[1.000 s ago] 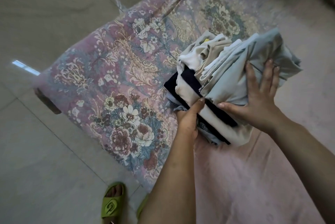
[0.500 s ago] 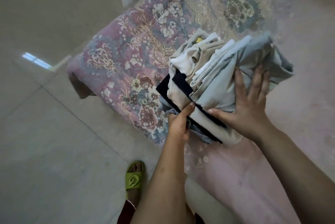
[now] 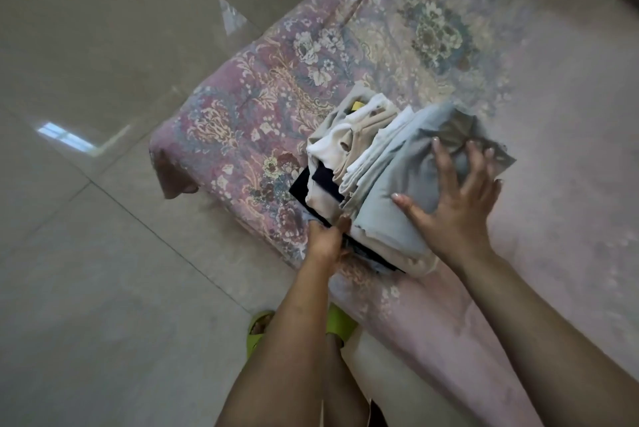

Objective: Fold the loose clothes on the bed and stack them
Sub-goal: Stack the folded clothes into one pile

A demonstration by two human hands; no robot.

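Note:
A stack of folded clothes point(image 3: 377, 184) sits near the corner of the bed, with a pale grey-blue garment on top and cream, white and dark navy layers beneath. My right hand point(image 3: 456, 198) lies flat on the top garment with its fingers spread. My left hand point(image 3: 326, 236) grips the near lower edge of the stack, its thumb on the side and its fingers tucked under the bottom layers, out of sight.
The bed carries a pink floral cover point(image 3: 262, 136) with its corner hanging over the tiled floor point(image 3: 103, 253). My feet in green sandals point(image 3: 257, 326) stand beside the bed edge. More bedding lies at the far top right.
The view has shifted right and down along the bed. My right hand has spread wider on the top garment. My left hand has slid lower under the stack's edge.

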